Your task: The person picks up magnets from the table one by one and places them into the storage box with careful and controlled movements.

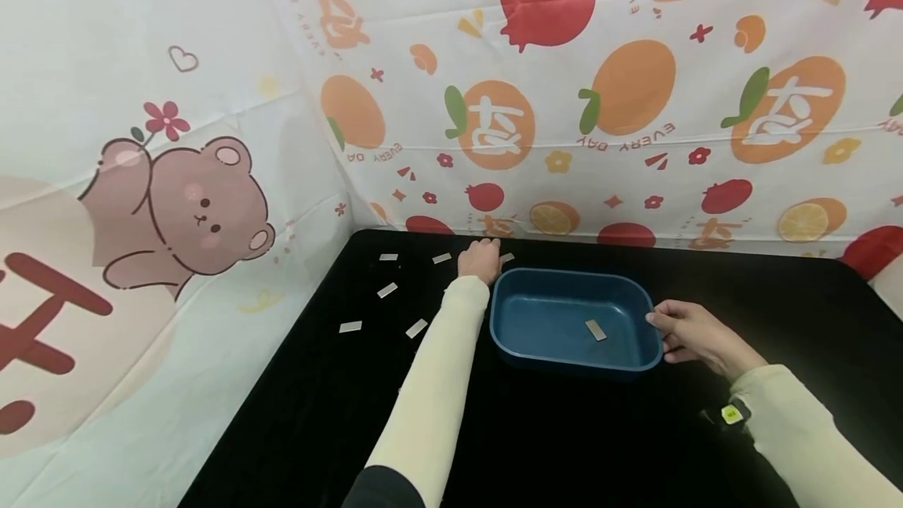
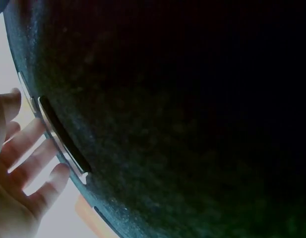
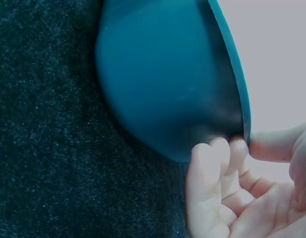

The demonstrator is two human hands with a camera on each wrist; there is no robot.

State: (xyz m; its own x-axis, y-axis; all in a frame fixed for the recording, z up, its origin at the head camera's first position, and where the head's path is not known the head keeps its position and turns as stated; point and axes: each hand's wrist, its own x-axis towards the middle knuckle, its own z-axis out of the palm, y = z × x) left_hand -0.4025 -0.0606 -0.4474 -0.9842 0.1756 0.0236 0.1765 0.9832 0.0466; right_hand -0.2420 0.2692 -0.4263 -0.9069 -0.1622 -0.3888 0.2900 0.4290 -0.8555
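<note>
A blue rectangular basin (image 1: 574, 357) sits on the black tabletop, with one small flat grey piece (image 1: 596, 330) lying inside it. My right hand (image 1: 694, 335) pinches the basin's right end, thumb at the rim and fingers against the outer wall, as the right wrist view also shows. Over the far part of the table, left of the basin, is my left hand (image 1: 480, 259). Its fingers (image 2: 29, 161) are spread and extended in the left wrist view, close by a thin flat piece (image 2: 63, 141) on the black surface. Another piece (image 1: 507, 258) shows just right of that hand.
Several more small flat pieces lie scattered on the left side of the table, among them one near the left edge (image 1: 350, 327) and one beside my left forearm (image 1: 417, 328). A fruit-print cloth (image 1: 564, 163) hangs behind the table; a bear-print cloth (image 1: 204, 210) hangs at the left.
</note>
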